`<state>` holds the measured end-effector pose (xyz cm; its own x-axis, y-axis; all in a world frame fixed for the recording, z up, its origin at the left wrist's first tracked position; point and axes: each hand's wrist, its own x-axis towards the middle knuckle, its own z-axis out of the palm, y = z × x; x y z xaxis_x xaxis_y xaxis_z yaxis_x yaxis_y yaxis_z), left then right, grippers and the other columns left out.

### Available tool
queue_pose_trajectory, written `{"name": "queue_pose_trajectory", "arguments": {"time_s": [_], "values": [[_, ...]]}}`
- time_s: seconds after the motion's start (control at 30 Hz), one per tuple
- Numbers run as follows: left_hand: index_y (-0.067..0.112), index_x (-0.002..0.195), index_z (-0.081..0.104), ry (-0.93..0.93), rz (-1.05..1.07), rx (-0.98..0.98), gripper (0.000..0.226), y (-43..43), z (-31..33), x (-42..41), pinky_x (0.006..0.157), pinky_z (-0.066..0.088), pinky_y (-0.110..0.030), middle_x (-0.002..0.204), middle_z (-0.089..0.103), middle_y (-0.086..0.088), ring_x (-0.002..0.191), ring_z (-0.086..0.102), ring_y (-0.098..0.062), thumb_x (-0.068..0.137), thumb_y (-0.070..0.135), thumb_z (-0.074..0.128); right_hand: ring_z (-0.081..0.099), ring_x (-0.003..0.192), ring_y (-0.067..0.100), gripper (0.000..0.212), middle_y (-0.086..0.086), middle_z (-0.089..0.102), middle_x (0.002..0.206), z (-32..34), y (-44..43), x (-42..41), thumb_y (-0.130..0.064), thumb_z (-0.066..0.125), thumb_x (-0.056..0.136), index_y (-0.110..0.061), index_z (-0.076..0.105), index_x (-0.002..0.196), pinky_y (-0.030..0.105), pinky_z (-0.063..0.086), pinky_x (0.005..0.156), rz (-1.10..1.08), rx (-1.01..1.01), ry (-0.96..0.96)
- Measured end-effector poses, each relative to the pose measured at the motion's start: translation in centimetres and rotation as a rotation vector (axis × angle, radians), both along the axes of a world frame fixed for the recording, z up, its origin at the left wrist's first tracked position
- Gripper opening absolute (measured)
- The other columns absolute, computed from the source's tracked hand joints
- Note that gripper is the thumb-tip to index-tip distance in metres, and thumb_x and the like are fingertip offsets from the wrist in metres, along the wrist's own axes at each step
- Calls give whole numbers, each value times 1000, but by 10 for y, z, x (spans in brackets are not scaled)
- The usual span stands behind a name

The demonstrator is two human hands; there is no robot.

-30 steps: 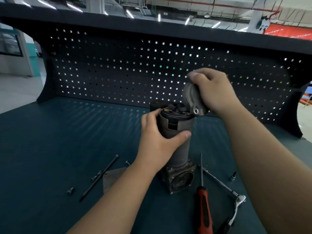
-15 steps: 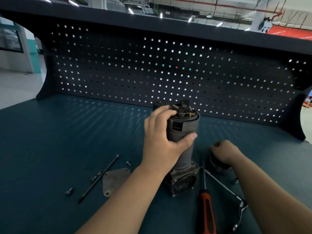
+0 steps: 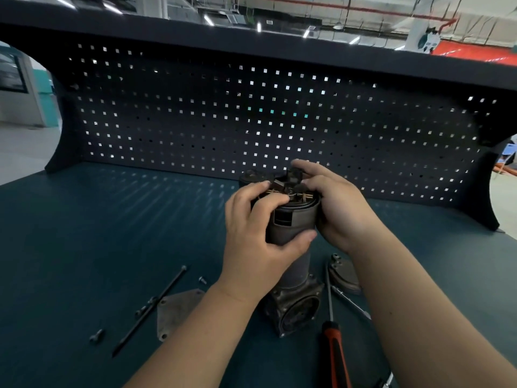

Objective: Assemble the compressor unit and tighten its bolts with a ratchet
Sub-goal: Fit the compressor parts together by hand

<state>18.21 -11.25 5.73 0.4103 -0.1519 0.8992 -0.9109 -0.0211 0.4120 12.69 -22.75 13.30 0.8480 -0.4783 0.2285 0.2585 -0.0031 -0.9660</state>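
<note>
Nearest, well below the fingers and to their right, a red-handled screwdriver (image 3: pixel 334 351) lies on the worktop (image 3: pixel 84 233), its shaft pointing up toward the hands. A sliver of bright metal (image 3: pixel 388 378) beside it at the frame edge may be the ratchet, but it is too cut off to tell. Below and left of the fingers lie a flat cover plate (image 3: pixel 176 312), a long bolt (image 3: pixel 151 306), a short bolt (image 3: pixel 96 336) and a second short bolt (image 3: pixel 202 280), all loose. Just right of the screwdriver shaft an end cap (image 3: pixel 344 273) lies on the worktop, with a slim metal bar (image 3: pixel 351 303) beside it. The compressor unit (image 3: pixel 291 228) stands upright on its square base directly beneath the hands. The left hand (image 3: pixel 257 239) wraps the dark cylinder, thumb across the front. The right hand (image 3: pixel 338 208) grips the open top from the other side, its fingers (image 3: pixel 305 166) curled over the exposed copper-coloured parts. Behind the fingers rises the pegboard (image 3: pixel 279 121). By my reading the job is at an early stage: the top is uncovered, cap and plate are not yet fitted, the loose bolts are out, and tightening has not begun.
</note>
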Motion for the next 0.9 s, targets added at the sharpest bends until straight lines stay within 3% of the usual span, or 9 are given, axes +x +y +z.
{"name": "queue_pose_trajectory", "arguments": {"time_s": [0.1, 0.23, 0.37, 0.5, 0.7, 0.9], "values": [[27, 108, 47, -37, 28, -23, 49, -1, 1, 1, 109, 31, -28, 127, 40, 7, 125, 36, -25, 69, 47, 69, 69, 85, 15, 38, 1, 74, 91, -3, -1, 1, -3, 45, 86, -22, 72, 105, 29, 55, 73, 51, -11, -22], [26, 108, 47, -26, 16, -26, 50, 1, 2, 0, 106, 33, -20, 122, 41, 8, 121, 40, -15, 68, 47, 69, 68, 77, 12, 35, -1, 74, 84, 2, -3, 3, -4, 46, 85, -23, 72, 100, 30, 53, 73, 19, -61, 52], [25, 108, 48, -16, 12, -21, 50, 0, 2, -1, 101, 41, -31, 120, 39, 3, 117, 46, -19, 68, 46, 70, 64, 81, 17, 20, -1, 72, 85, 12, -6, 9, -17, 53, 89, -21, 72, 89, 37, 48, 76, -2, -91, 156], [23, 110, 46, 7, 19, -23, 56, 2, 3, -1, 100, 40, -26, 118, 38, 5, 116, 44, -12, 66, 47, 70, 64, 72, 10, 16, -7, 70, 77, 16, -7, 14, -31, 60, 89, -25, 70, 79, 31, 46, 67, 5, -205, 196], [22, 120, 39, 75, 79, -15, 72, 1, 8, -6, 95, 44, -48, 116, 38, 14, 110, 38, -5, 61, 51, 69, 60, 57, 9, 16, -7, 66, 64, 17, -9, 18, -27, 61, 88, -22, 65, 74, 29, 44, 60, -42, -172, 224], [23, 106, 44, 25, 113, -7, 57, 1, 10, -4, 89, 43, -51, 111, 50, -3, 105, 44, -21, 62, 51, 68, 59, 64, 14, 19, -5, 64, 64, 11, -5, 20, -23, 61, 90, -19, 62, 71, 33, 47, 67, -44, -81, 163]]}}
